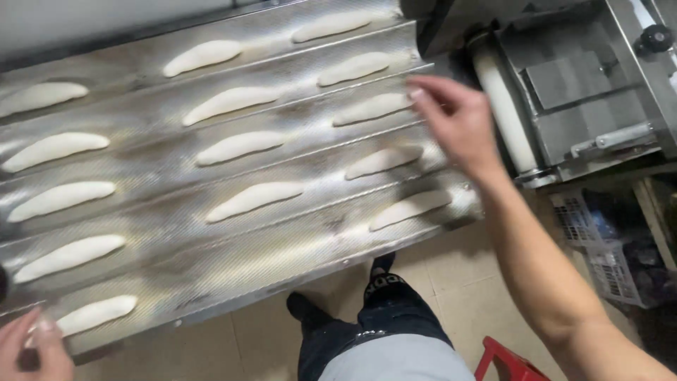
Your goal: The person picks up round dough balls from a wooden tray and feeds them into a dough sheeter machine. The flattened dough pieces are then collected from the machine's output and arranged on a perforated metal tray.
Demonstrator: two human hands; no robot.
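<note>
Head view, looking down on a perforated, channelled metal baguette tray (211, 240) that slopes across most of the frame. Left hand (32, 349) sits at the lower left corner, partly cut off by the frame edge; fingers are curled near the tray's near-left corner, but whether they grip the tray cannot be told. Just beside it lies the nearest dough piece (95, 314), pale and elongated, in the lowest channel.

Dough pieces lie lengthwise in the channels in three rough columns. Left column (60, 199): five pieces, one per channel, well apart from each other. Middle column (254, 200): four pieces, none in the lowest channel. Right column (384, 161): five pieces, the topmost close to the tray's far right corner. All pieces appear unbaked, and a light dusting of flour shows on the tray.

Right hand (458, 120) is held above the tray's right edge, open, fingers spread and slightly bent, holding nothing. Its fingertips are near the third piece of the right column (370, 109), not visibly touching it.

Right of the tray stands a metal dough moulding machine (585, 92) with a white roller (504, 113). Below, the person's dark trousers (367, 331) and shoes stand on a tiled floor (451, 268). A red stool (511, 363) shows at the bottom, and a white plastic crate (599, 254) sits under the machine.
</note>
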